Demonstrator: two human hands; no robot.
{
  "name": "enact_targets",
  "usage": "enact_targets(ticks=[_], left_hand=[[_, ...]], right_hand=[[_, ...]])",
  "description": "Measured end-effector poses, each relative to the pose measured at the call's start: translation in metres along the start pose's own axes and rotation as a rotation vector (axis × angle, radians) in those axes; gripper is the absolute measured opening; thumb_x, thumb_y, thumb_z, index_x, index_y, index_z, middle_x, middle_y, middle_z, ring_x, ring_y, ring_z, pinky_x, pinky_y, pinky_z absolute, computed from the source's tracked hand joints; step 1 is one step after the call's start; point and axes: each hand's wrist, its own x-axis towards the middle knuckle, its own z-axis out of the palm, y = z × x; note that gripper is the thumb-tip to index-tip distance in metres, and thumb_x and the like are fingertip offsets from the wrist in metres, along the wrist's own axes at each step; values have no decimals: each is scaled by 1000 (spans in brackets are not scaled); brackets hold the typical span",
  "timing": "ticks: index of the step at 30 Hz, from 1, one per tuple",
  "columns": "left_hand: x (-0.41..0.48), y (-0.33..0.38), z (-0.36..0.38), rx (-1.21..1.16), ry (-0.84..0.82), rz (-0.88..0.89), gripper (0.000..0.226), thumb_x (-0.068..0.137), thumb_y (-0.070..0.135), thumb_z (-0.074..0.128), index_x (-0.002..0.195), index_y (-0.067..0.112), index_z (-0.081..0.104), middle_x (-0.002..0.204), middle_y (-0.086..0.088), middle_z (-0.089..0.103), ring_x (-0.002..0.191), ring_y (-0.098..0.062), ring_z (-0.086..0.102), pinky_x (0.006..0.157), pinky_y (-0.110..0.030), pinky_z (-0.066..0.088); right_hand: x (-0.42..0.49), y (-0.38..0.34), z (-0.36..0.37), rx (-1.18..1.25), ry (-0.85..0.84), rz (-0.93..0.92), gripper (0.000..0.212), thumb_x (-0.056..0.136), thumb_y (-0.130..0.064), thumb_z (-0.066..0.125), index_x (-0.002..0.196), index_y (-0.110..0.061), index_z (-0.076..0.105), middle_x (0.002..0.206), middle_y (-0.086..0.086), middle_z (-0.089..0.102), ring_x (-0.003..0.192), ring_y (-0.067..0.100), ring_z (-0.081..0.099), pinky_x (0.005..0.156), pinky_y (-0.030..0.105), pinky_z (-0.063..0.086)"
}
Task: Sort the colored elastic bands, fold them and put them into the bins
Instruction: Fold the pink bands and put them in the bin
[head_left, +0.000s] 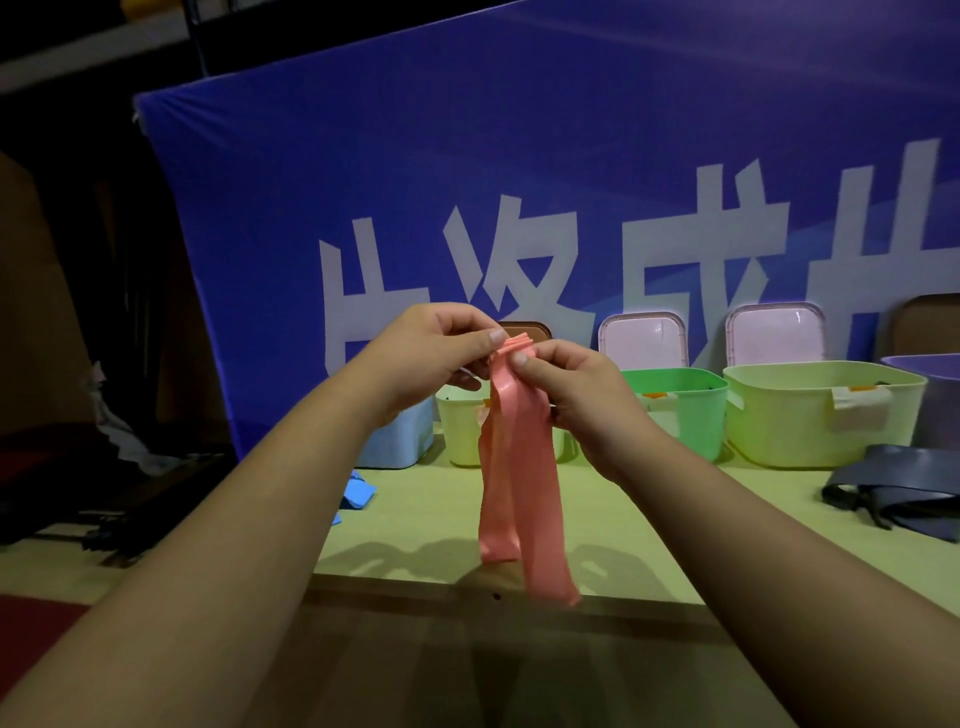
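Pinching top of pink band (519, 467), left hand (423, 356) and right hand (579, 392)

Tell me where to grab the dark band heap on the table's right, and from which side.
Probably pinch the dark band heap at its broad upper fold, coming from above and the near side: the pale green bin stands close behind it, and its thin tails lie flat on the table.
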Motion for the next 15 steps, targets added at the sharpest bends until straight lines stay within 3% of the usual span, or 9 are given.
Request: enact_targets(ticks=[3, 5, 9, 12, 15], left_hand=[[-3, 6, 1, -46, -10, -6, 22, 107, 34, 65, 110, 17, 79, 97, -2, 81, 96, -18, 78, 93, -38, 65], [-6, 9, 1, -78, -25, -8, 25, 106, 37, 65, 111, 16, 78, 100, -3, 81, 99, -19, 78, 95, -37, 64], [-11, 12, 1, -70, -45, 38, 27, 94, 30, 81, 117, 18, 75, 102, 0, 80, 99, -16, 78, 86, -29, 65], [-12, 14, 5, -68, 18, 71, 20, 96, 20, 79, 115, 17, 74, 99, -1, 79, 94, -16, 79, 81, -27, 64], [-13, 17, 8, -76, 101, 93, 11, 102, 17, 73, 113, 17, 76, 99, -3, 77, 92, -19, 79, 78, -29, 65]], right_hand=[[-1, -4, 1, -3, 33, -8, 21, 101, -38, 73, 100, -19, 80, 99, 9, 79, 83, 19, 68, 75, 41, 53], [-2, -6, 1, 18, 38, -16, 22, 101, -36, 73, 101, -15, 79, 99, 12, 78, 84, 23, 70, 79, 48, 58], [-3, -10, 2, 26, 48, -36, 18, 101, -39, 73, 97, -23, 79, 96, 4, 79, 102, 36, 75, 93, 61, 60], [-4, -14, 5, 29, 61, -38, 20, 102, -41, 71, 100, -21, 77, 98, 5, 79, 100, 34, 75, 89, 57, 62], [-5, -20, 8, 26, 79, -55, 31, 101, -43, 72, 103, -11, 71, 99, 15, 75, 83, 25, 69, 74, 48, 57]])
